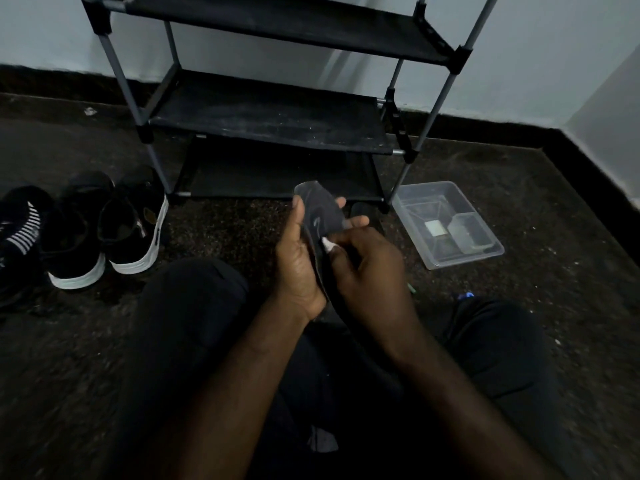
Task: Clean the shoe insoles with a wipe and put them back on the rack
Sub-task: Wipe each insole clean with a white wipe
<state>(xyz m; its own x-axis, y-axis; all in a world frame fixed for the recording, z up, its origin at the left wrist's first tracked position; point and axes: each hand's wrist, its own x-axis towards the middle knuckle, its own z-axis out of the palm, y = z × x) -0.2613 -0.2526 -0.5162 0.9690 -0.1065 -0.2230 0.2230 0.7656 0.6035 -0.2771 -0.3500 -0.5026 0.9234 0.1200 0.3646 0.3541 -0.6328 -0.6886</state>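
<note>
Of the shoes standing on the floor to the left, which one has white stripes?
The black knit shoe farthest left, at the picture's edge. The two black shoes with white soles beside it carry no stripes.

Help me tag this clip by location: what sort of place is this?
Probably a corner of a room in a home: a fabric-shelved shoe rack by the pale wall, shoes on the dark floor beside it, and a clear plastic tub.
</note>
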